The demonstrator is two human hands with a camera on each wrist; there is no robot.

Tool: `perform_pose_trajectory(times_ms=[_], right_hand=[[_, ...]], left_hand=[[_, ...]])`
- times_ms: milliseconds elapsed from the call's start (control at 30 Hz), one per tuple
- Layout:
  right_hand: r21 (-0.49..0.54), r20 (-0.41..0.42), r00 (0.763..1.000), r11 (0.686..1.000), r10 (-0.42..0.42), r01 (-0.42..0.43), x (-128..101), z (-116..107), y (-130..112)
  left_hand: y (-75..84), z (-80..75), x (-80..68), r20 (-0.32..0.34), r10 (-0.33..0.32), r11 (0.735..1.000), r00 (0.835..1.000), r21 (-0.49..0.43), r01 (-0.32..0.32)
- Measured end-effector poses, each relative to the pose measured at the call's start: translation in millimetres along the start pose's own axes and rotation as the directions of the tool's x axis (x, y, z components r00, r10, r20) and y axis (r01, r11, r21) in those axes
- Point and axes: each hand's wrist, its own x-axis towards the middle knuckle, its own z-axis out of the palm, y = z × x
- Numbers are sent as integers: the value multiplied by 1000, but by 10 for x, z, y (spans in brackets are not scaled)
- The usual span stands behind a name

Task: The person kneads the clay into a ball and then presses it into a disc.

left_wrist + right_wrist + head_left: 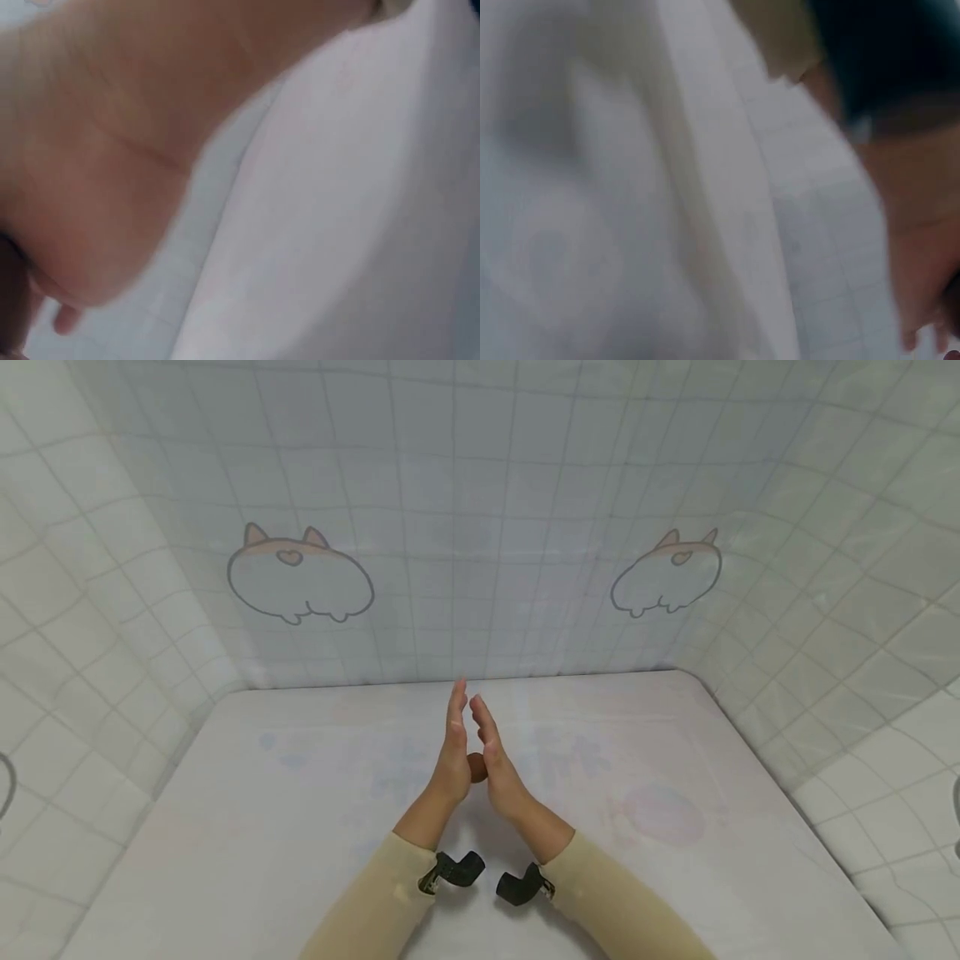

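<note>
A small brown ball [477, 767] sits between the two palms. My left hand [453, 760] touches it from the left with straight fingers pointing away from me. From the other side my right hand [501, 770] presses against it, its fingers also extended. The fingertips lean toward each other with a narrow gap between them. In the left wrist view, the heel of the left hand [97, 225] fills much of the picture, and a dark edge of the ball [11, 292] shows at the lower left. The right wrist view is blurred, with part of the right hand [919, 270] at its right edge.
Beneath the hands is a white table cover [285, 827] with faint pastel prints. A white grid-patterned curtain [487, 510] with cartoon animal drawings hangs behind it and along both sides. Black camera mounts [461, 868] sit at both wrists, over beige sleeves [375, 902].
</note>
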Motion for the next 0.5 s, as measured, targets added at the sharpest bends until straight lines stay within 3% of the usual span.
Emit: perform_pose_trajectory(times_ms=[233, 500], right_hand=[[-14, -34, 998, 998, -58, 58, -5, -4, -145], [-23, -91, 994, 998, -61, 60, 52, -84, -224]], left_hand=[[-110, -26, -52, 26, -113, 993, 993, 38, 112], [-185, 23, -121, 80, -173, 981, 982, 102, 165]])
